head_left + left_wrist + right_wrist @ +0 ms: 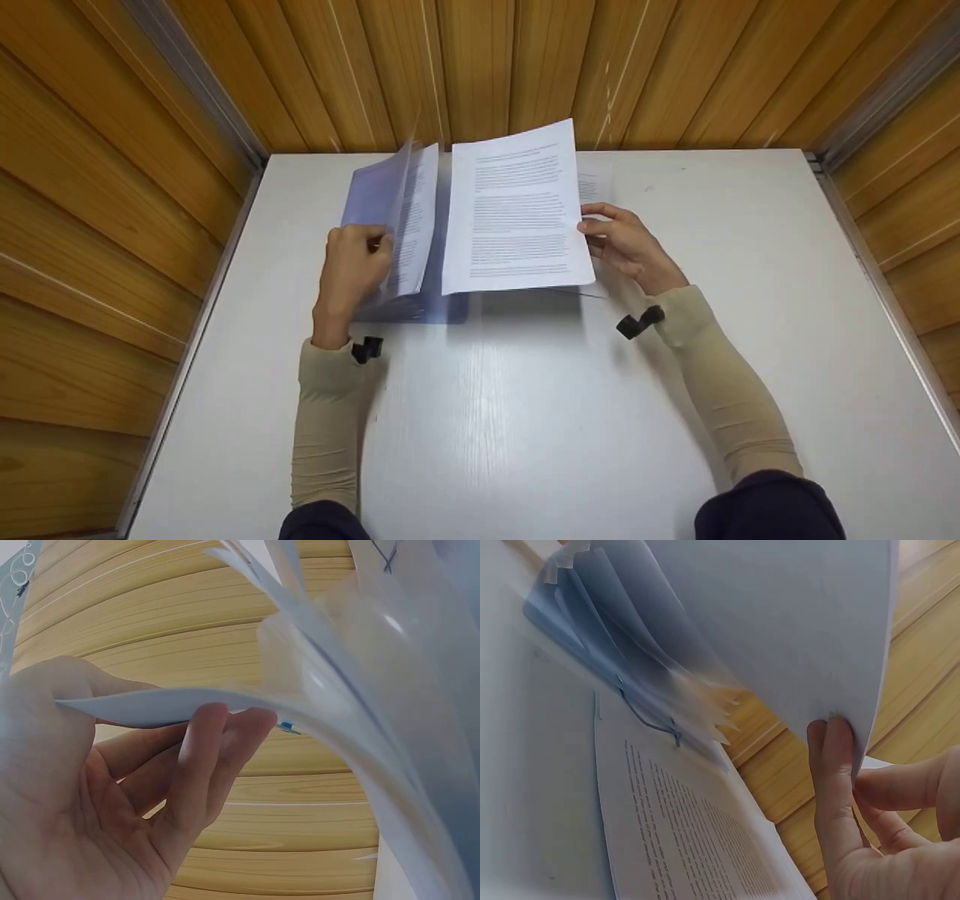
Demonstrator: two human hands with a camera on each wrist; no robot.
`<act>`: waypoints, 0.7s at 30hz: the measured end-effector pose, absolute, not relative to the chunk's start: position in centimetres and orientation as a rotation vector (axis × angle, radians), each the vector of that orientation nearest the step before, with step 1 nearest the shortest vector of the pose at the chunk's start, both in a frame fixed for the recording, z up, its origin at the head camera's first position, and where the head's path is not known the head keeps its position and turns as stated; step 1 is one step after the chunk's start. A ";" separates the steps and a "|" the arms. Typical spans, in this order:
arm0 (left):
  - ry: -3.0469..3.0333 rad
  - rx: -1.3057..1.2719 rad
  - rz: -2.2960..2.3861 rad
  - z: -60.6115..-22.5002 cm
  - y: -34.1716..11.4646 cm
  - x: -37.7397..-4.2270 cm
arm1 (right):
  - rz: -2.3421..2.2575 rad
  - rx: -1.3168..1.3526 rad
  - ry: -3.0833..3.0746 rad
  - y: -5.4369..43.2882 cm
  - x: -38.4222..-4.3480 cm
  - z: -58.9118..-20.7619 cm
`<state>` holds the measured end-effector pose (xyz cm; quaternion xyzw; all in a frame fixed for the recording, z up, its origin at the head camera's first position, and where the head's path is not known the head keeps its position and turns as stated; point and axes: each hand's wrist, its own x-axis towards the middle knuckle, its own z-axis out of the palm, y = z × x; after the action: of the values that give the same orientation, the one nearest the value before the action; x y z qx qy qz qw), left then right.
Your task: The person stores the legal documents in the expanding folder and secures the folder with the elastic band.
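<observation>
Head view, printed sheet, wording unreadable

sheet's print: too small to read | lower page (head view): apparently mostly hidden | folder's leaf edges: blurred

two hands, one folder and at least three sheets show.

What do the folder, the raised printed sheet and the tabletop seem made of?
Folder: likely glossy plastic, bluish, translucent, with glints. Printed sheet: apparently matte paper, white and gently bowed. Tabletop: perhaps laminate or painted wood, satin white with faint grain.
</observation>
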<state>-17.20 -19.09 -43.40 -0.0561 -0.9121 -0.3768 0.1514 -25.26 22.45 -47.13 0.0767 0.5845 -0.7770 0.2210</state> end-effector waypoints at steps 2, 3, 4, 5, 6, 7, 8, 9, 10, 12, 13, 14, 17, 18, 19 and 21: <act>-2.613 -0.164 -1.082 -43.4 -19.1 -17.2 | -2.138 0.212 1.626 22.2 -25.3 -47.2; -2.611 -0.165 -1.079 -43.4 -19.1 -17.2 | -2.135 0.212 1.630 22.0 -25.3 -47.2; -2.611 -0.164 -1.074 -43.4 -19.1 -17.2 | -2.130 0.212 1.634 21.9 -25.3 -47.3; -2.613 -0.165 -1.069 -43.4 -19.1 -17.2 | -2.124 0.211 1.638 21.8 -25.4 -47.3; -2.614 -0.164 -1.064 -43.5 -19.1 -17.3 | -2.119 0.209 1.641 21.7 -25.4 -47.3; -2.617 -0.165 -1.060 -43.4 -19.1 -17.3 | -2.114 0.209 1.641 21.5 -25.4 -47.4; -2.619 -0.164 -1.056 -43.4 -19.1 -17.3 | -2.111 0.209 1.641 21.4 -25.5 -47.4; -2.620 -0.164 -1.055 -43.5 -19.1 -17.3 | -2.107 0.211 1.641 21.3 -25.5 -47.4; -2.620 -0.164 -1.056 -43.5 -19.1 -17.3 | -2.103 0.212 1.642 21.1 -25.6 -47.5; -2.618 -0.165 -1.060 -43.4 -19.1 -17.3 | -2.107 0.219 1.637 20.8 -25.7 -47.5; -2.618 -0.167 -1.060 -43.4 -19.1 -17.3 | -2.110 0.223 1.634 20.7 -25.7 -47.6; -2.617 -0.169 -1.061 -43.4 -19.2 -17.3 | -2.113 0.226 1.632 20.5 -25.8 -47.6; -2.611 -0.176 -1.068 -43.4 -19.2 -17.3 | -2.128 0.221 1.619 19.9 -25.8 -47.8; -2.610 -0.178 -1.072 -43.4 -19.2 -17.3 | -2.132 0.217 1.611 19.7 -25.9 -47.8; -2.610 -0.179 -1.074 -43.4 -19.1 -17.3 | -2.132 0.212 1.609 19.6 -25.9 -47.9; -2.610 -0.176 -1.079 -43.4 -19.1 -17.3 | -2.135 0.207 1.599 19.2 -25.9 -48.0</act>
<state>-17.26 -19.13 -43.35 -0.0614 -0.9112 -0.3766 0.1553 -25.89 19.21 -47.99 0.0754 0.5816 -0.7764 0.2309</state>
